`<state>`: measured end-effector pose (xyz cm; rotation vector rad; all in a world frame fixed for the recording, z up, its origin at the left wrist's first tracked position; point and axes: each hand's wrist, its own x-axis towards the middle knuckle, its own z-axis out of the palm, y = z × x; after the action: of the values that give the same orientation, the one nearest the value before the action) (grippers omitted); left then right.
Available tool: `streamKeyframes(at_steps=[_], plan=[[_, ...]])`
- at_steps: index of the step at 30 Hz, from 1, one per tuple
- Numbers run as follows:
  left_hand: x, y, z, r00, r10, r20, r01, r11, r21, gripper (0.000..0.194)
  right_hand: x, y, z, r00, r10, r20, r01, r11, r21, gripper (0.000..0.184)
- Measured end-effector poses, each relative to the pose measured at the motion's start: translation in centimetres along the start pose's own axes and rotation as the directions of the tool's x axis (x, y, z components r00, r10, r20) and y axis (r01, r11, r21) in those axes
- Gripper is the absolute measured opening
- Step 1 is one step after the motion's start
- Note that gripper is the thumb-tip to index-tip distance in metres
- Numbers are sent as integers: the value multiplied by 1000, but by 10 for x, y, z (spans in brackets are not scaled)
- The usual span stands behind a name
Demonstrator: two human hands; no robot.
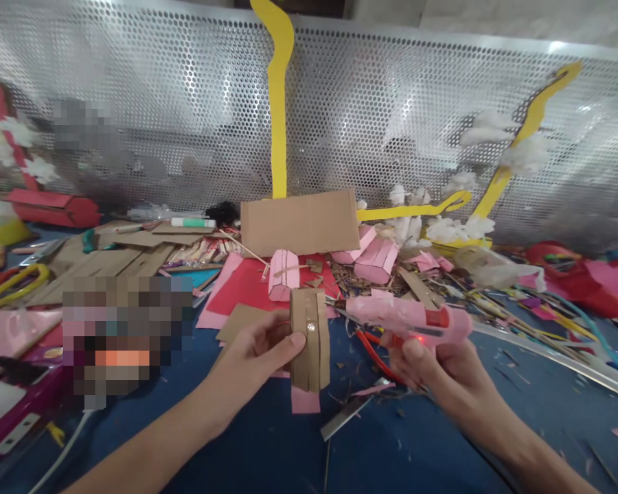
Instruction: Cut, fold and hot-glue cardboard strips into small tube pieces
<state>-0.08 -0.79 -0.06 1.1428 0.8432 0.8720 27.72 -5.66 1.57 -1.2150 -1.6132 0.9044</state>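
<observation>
No writing, brand, number or sign can be read anywhere in the head view. The pink glue gun [409, 319] and the folded cardboard piece [310, 337] show bare faces with no lettering, and the white and green glue stick [193, 222] farther back is too small and soft for any print on it to be made out. Two patches at the left are blurred, so nothing can be read there either.

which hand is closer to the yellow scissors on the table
Left. The left hand, holding the cardboard piece, is nearer the yellow scissors at far left; the right hand, with the pink glue gun, is farther right.
</observation>
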Motion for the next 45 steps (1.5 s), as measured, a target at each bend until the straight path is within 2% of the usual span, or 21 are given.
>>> streamKeyframes(at_steps=[3, 11, 21, 35, 38, 42, 45], plan=[[-1, 0, -1, 1000, 7, 16, -7, 1000, 24, 54, 0, -1, 0, 1000, -17, 9, 17, 1000, -19, 38], [1, -1, 1, 996, 73, 55, -70, 997, -40, 46, 0, -1, 1, 1000, -23, -12, 23, 1000, -9, 38], [1, -1, 1, 995, 69, 68, -66, 997, -47, 50, 0, 0, 1, 999, -33, 6, 33, 997, -74, 42], [1, 1, 3, 997, 70, 40, -69, 997, -34, 46, 0, -1, 2, 1000, 12, 18, -12, 1000, -23, 43], [-1, 3, 2, 997, 79, 25, -79, 997, 23, 44, 2, -3, 4, 1000, -1, -16, 2, 1000, 25, 43], [-3, 4, 2, 987, 158, 14, -156, 958, 238, 41, 7, -9, 7, 997, 4, -77, 1, 998, 63, 42], [-5, 4, 2, 980, 199, -6, -182, 908, 376, 41, 10, -10, 9, 997, 16, -74, -11, 998, 69, 50]])
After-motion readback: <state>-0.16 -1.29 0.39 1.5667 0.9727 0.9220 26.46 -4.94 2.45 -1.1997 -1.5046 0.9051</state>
